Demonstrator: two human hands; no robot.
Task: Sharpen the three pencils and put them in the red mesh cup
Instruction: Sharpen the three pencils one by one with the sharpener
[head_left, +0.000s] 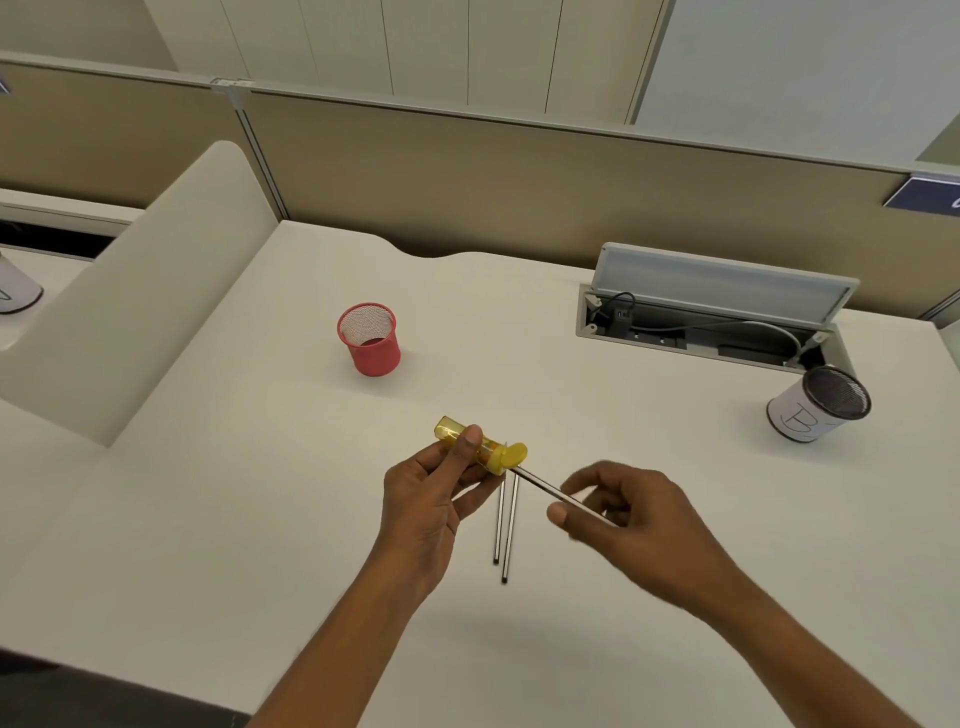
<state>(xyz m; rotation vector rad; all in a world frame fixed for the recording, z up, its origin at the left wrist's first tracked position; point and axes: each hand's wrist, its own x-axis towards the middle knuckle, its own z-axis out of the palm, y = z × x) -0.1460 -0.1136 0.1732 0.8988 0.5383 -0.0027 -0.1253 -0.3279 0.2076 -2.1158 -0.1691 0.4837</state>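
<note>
The left hand holds a yellow tube-shaped pencil sharpener above the table, thumb and fingers wrapped around its clear barrel. The right hand pinches one pencil between thumb and fingertips, its far end set into the sharpener's cap end, so the first sharpening looks to be under way. Two more pencils lie side by side on the table just below the hands, almost touching; whether their tips are sharpened cannot be told, since the hand and sharpener cover those ends. The red mesh cup stands upright and well apart, farther back to the left, and looks empty. By this reckoning the task is at an early stage: no pencil is in the cup yet, and all three placements remain.
</note>
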